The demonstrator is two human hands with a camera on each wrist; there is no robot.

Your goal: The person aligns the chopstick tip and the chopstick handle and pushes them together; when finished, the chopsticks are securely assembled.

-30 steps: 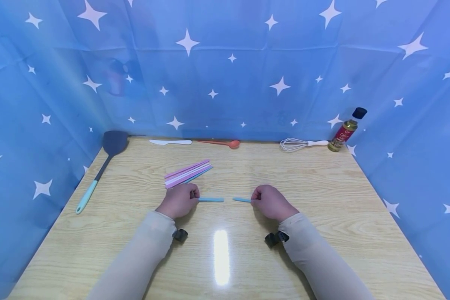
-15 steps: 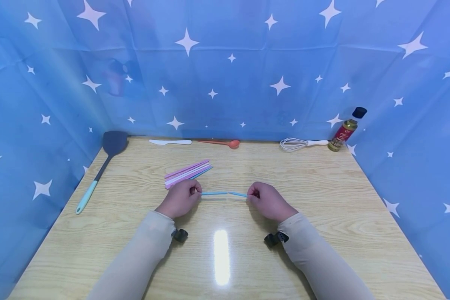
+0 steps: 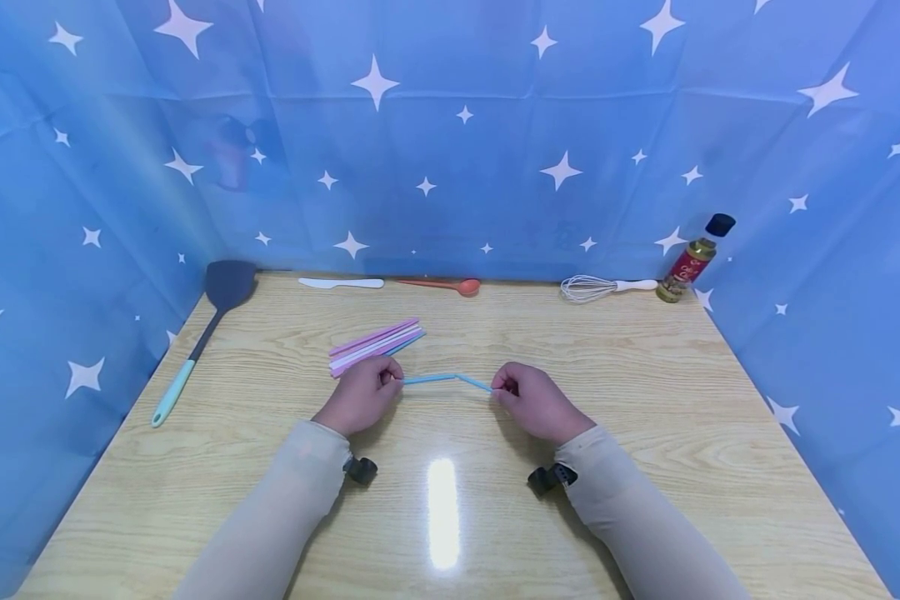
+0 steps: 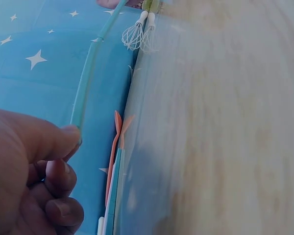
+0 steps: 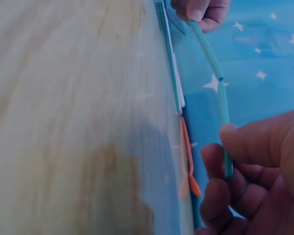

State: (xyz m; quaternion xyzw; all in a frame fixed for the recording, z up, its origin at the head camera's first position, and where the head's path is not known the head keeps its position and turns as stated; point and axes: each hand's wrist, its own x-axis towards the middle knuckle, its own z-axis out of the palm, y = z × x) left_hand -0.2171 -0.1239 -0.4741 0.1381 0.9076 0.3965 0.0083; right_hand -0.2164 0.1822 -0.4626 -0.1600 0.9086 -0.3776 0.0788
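My left hand (image 3: 362,395) pinches a blue straw (image 3: 429,378) between thumb and fingertips, a little above the table. Opposite it, my right hand (image 3: 537,402) pinches the end of a shorter-looking blue straw (image 3: 474,382). Their inner ends meet between the hands at a slight upward angle. In the right wrist view the left hand's straw (image 5: 206,50) meets the right hand's straw (image 5: 223,104) end to end; whether one sits inside the other I cannot tell. The left wrist view shows the left thumb pressed on its straw (image 4: 85,87).
Pink, white and blue straws (image 3: 375,343) lie in a bundle just beyond the left hand. Along the back edge are a white knife (image 3: 341,284), a red spoon (image 3: 465,287), a whisk (image 3: 588,288) and an oil bottle (image 3: 686,265). A dark spatula (image 3: 228,287) lies at left.
The two straws were apart near the table; both hands have raised them slightly and drawn together, the right hand moving left, until the ends meet. The joined line now bends upward in the middle.
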